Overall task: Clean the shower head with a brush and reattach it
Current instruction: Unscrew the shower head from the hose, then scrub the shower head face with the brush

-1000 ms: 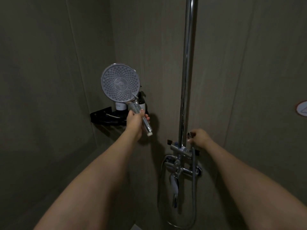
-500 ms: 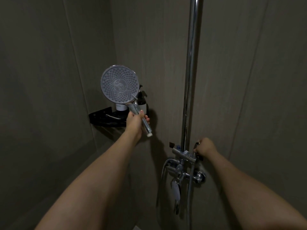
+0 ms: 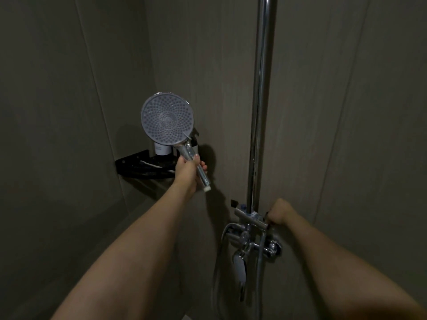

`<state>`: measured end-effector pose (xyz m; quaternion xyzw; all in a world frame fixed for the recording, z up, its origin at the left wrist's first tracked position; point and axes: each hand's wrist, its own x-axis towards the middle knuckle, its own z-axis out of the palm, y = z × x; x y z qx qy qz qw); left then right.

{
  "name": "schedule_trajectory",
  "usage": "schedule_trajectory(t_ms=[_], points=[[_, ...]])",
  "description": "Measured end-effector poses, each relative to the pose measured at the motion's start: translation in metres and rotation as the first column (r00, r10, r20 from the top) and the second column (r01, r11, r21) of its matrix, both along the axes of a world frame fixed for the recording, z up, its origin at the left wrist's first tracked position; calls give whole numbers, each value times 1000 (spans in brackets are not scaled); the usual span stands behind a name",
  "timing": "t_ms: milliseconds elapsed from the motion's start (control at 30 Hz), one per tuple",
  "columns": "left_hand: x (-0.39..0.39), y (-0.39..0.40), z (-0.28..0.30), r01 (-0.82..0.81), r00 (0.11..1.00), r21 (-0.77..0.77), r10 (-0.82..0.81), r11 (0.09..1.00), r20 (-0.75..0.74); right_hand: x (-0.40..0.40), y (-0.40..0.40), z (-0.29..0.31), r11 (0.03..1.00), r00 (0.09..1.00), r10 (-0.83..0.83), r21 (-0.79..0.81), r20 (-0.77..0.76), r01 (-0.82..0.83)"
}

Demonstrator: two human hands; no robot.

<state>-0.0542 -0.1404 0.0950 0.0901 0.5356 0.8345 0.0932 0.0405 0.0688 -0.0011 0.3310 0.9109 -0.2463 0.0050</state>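
A dim shower corner with grey wall panels, seen from the person's head camera. The left hand (image 3: pixel 186 170) is raised toward the far left corner, fingers wrapped around the clear handle of a round shower head (image 3: pixel 167 120). The shower head's dotted spray face turns toward the viewer, and the handle's open lower end sticks out below the hand, with no hose on it. Just behind it, a black corner shelf (image 3: pixel 136 163) on the wall carries a couple of bottles (image 3: pixel 163 148). To the right, a shiny vertical pipe (image 3: pixel 260 107) runs down to the tap fittings (image 3: pixel 250 236). The right hand (image 3: pixel 280 211) is curled tightly around a small part at the right end of the bracket on that pipe. A hose (image 3: pixel 218 269) loops below the tap.
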Motion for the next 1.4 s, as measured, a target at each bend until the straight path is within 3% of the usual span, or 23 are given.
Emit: schedule_trajectory(t_ms=[233, 367, 433, 567, 733, 867, 1000, 1233, 1400], points=[[-4, 7, 5, -5, 1000, -11, 4, 1000, -27, 1, -4, -5, 997, 997, 53, 45, 62, -56], [-12, 3, 2, -7, 1000, -6, 7, 1000, -14, -8, -14, 19, 988, 990, 132, 85, -58, -127], [-17, -1, 1, -20, 1000, 0, 20, 1000, -11, -19, -32, 34, 971, 968, 238, 45, -83, -235], [-26, -17, 2, -61, 998, 9, 61, 998, -9, -49, -81, 63, 880, 900, 436, -197, -30, -432], [-37, -58, 3, -125, 991, 14, 126, 992, -54, -90, -140, 93, 834, 828, 540, -41, -150, -550], [-53, -100, 1, -201, 977, -35, 197, 979, -83, -120, -168, 105, 854, 794, 509, 80, -332, -514], [-74, -147, -4, -282, 956, -148, 266, 948, -121, -154, -194, 108, 900, 790, 404, 44, -460, -435], [-126, -214, -11, -193, 974, -383, 128, 903, -187, -227, -228, 98, 946, 877, 324, 93, -356, -312], [-158, -235, -5, -92, 982, -484, -1, 870, -189, -263, -235, 95, 960, 957, 250, 166, -147, -225]])
